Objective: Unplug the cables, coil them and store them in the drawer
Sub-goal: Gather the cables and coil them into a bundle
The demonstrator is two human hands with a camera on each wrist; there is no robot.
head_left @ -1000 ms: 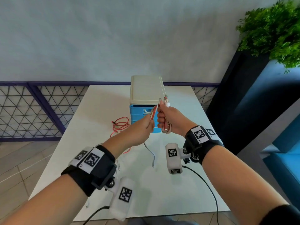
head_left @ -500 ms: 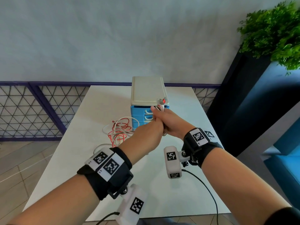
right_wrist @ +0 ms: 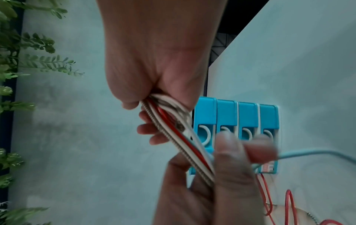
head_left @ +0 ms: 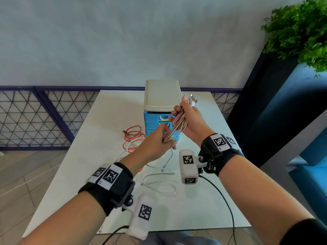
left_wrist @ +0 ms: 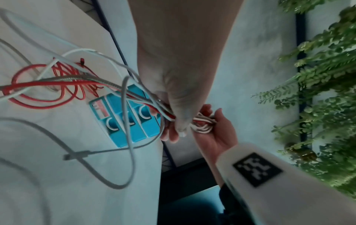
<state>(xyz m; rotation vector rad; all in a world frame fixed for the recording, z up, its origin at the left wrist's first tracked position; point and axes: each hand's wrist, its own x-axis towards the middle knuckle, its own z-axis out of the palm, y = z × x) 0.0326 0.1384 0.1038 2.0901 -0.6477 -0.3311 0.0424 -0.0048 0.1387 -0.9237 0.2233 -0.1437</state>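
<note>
White and bare along its near edge, the counter carries one loose white cable looping closest to the person. Above it the left hand pinches the trailing strands of a bundle of cables with its fingers closed on them, and the right hand grips the coiled part of that bundle, fingers curled round it, one plug sticking up past the thumb. The strands run taut between the two hands, in front of the drawer fronts. To the left lies one red cable in a tangle beside one blue drawer unit with four drawers, all closed. Farther off stand one grey wall and one green plant.
</note>
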